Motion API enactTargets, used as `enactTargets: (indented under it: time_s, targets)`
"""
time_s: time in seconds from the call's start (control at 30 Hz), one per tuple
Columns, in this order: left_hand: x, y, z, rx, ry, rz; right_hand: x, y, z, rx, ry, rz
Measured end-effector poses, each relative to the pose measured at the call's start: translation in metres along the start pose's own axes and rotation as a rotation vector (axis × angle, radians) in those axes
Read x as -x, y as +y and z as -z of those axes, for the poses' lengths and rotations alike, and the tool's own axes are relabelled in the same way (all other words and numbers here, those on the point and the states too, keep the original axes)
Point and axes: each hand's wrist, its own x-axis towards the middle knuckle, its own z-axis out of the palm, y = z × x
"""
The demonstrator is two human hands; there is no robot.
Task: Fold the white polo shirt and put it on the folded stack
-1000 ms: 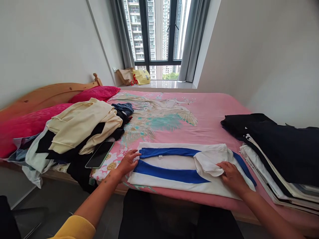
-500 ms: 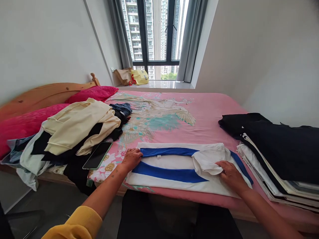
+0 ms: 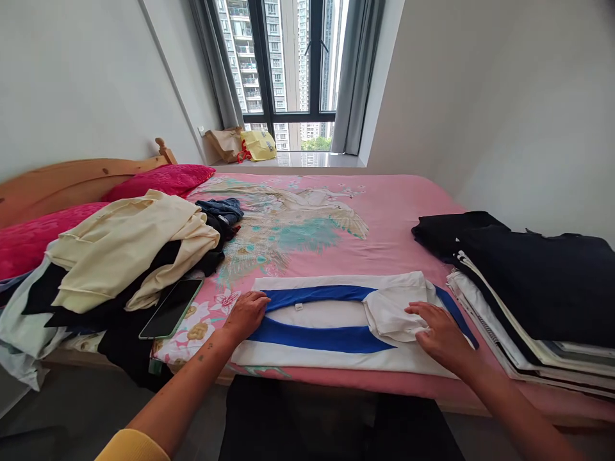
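While my left hand [image 3: 246, 315] rests, lightly curled, on the shirt [image 3: 321, 338] (whether gripping, I cannot tell), my right hand [image 3: 439, 331] is half-open over it, empty.

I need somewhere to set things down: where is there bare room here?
Bare bedsheet lies beyond the white-and-blue garment, between the heaped clothes and the folded clothes. The windowsill is bare right of the yellow bag. The near edge is crowded: phone, left hand, garment, right hand.

Blue-and-white garment [image 3: 317, 337], pink bird-patterned bedsheet [image 3: 391, 218], crimson pillows [image 3: 161, 182]
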Motion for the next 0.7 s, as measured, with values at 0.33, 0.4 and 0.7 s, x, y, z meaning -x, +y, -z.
enactTargets:
  time_s: [0.33, 0.4, 0.7]
  targets:
    - [-0.099, 0.062, -0.053, 0.176, -0.054, 0.018, -0.116, -0.067, -0.052, -0.240, -0.112, -0.169]
    - [-0.102, 0.065, -0.066, 0.175, -0.091, 0.027, -0.122, -0.065, -0.072, -0.215, -0.170, -0.125]
    - [-0.070, 0.034, -0.071, -0.053, -0.211, 0.372, -0.087, -0.005, -0.089, 0.142, -0.187, -0.484]
